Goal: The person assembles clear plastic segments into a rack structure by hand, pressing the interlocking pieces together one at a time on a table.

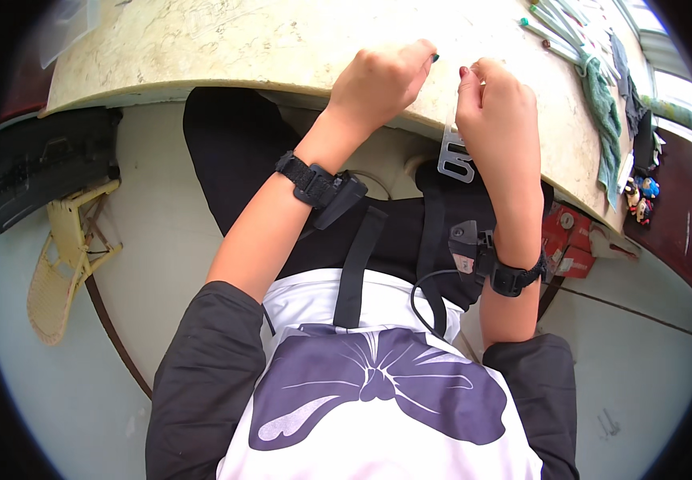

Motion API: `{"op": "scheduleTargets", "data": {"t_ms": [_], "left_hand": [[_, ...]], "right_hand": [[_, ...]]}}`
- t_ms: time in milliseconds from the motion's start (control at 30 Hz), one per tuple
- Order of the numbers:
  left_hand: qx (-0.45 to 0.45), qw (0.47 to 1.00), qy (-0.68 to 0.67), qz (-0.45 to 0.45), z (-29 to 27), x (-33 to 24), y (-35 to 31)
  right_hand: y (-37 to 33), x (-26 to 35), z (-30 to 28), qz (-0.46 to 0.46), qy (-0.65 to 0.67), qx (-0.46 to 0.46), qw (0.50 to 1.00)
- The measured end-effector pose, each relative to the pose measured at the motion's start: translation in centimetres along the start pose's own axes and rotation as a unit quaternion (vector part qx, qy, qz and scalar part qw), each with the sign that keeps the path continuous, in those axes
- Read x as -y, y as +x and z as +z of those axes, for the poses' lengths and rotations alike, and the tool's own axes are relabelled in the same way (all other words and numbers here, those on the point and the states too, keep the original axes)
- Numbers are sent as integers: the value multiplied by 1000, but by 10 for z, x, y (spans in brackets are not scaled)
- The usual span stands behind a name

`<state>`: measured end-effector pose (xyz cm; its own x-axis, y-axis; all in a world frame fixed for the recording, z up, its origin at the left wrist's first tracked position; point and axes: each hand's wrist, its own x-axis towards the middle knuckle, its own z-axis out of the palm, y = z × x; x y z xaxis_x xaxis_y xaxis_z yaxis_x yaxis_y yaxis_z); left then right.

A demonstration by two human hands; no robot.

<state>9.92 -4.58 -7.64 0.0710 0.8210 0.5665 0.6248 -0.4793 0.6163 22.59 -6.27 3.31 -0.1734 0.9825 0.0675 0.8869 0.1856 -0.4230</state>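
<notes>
My left hand (384,82) is over the table's front edge, its fingers closed in a pinch. Whatever lies between those fingertips is too small or hidden to make out. Just to its right, my right hand (499,116) is closed, thumb against the curled fingers. From its grip a clear plastic strip (458,166) hangs down past the table edge, with looped cut-outs at its lower end. The strip's upper part is washed out by glare and partly hidden by my fingers. A small gap separates the two hands.
The pale marbled table (226,48) curves across the front. At its right lie several white tubes (558,32) with coloured ends, and a green cloth (598,104) draping over the edge. Red boxes (574,240) sit below right; a cream folding chair (66,248) stands left.
</notes>
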Motion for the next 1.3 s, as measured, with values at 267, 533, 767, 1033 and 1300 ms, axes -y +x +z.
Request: {"op": "scheduleTargets", "data": {"t_ms": [267, 533, 767, 1033, 1300], "left_hand": [[-9, 1000, -10, 10, 0, -1, 0], [-3, 1000, -9, 8, -2, -2, 0], [-5, 984, -133, -117, -3, 0, 9], [-25, 972, -151, -180, -40, -61, 34], [-81, 995, -40, -28, -87, -131, 53]], "right_hand": [[2, -13, 11, -18, -4, 5, 1000], [10, -22, 11, -27, 37, 74, 996], [0, -39, 17, 128, 307, 132, 934], [-27, -42, 8, 77, 423, -29, 902], [-56, 5, -122, 135, 389, 102, 906]]}}
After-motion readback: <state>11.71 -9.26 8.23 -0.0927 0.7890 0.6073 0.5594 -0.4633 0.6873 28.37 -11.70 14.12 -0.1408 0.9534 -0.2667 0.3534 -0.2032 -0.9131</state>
